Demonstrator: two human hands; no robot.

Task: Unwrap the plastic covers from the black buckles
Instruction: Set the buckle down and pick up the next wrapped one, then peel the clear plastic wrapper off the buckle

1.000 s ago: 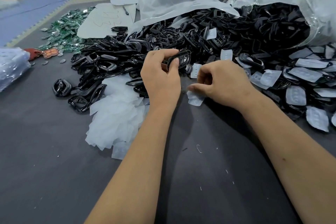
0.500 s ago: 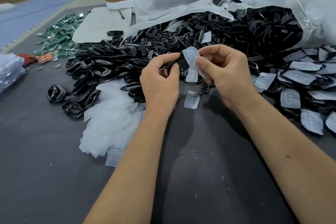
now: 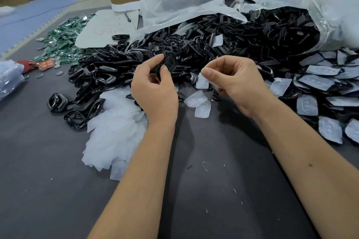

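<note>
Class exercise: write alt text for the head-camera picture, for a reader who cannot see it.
Over a dark table, the left hand grips a bare black buckle while the right hand is curled beside it. Behind lie a heap of black buckles and loose plastic covers.

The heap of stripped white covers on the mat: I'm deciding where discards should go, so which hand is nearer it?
Left. The left hand hovers at the heap's upper right edge; the right hand is farther right.
</note>
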